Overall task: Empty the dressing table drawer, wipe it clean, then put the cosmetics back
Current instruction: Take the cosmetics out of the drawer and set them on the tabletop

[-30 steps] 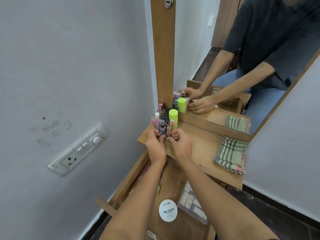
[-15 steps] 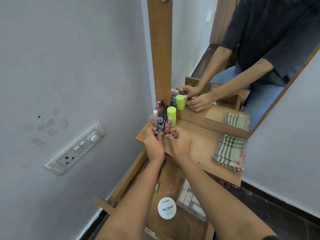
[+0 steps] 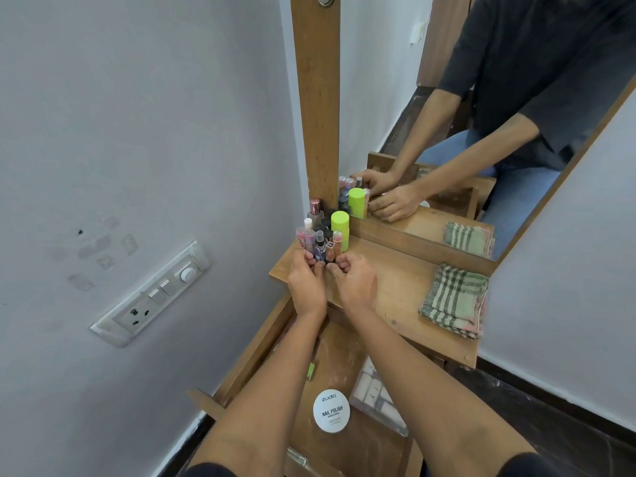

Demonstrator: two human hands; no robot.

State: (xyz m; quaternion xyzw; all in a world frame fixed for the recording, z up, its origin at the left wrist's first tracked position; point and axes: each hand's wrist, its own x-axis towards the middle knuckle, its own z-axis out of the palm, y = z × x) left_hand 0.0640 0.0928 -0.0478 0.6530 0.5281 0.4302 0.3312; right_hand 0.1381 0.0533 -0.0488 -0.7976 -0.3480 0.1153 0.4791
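At the back-left corner of the tabletop (image 3: 395, 294), between the wall and the mirror frame, the removed cosmetics are massed.

Left: a socket panel (image 3: 151, 294) on the wall, with no part in the task.

Centre-left: the left hand (image 3: 306, 284), fingers curled round the bases of the front bottles (image 3: 318, 241). These stand upright and touching. Packing them tightly into the corner probably keeps the narrow vials from toppling and leaves the rest of the top free. A taller green-capped bottle (image 3: 340, 232) stands at the cluster's right edge.

Centre: the right hand (image 3: 354, 280), fingers curled in beside the left, thumb close under an orange vial (image 3: 331, 251). Whether it pinches that vial or only steadies the row cannot be told.

Below: the drawer (image 3: 337, 349) is open. A small green item (image 3: 311, 371), a white tin (image 3: 331, 410) marked NAIL POLISH and a clear packet (image 3: 375, 394) lie in it, so emptying appears unfinished.

Right: a folded checked cloth (image 3: 454, 299) lies well apart from the bottles, apparently kept ready for wiping. The mirror (image 3: 378, 98) repeats hands and bottles.
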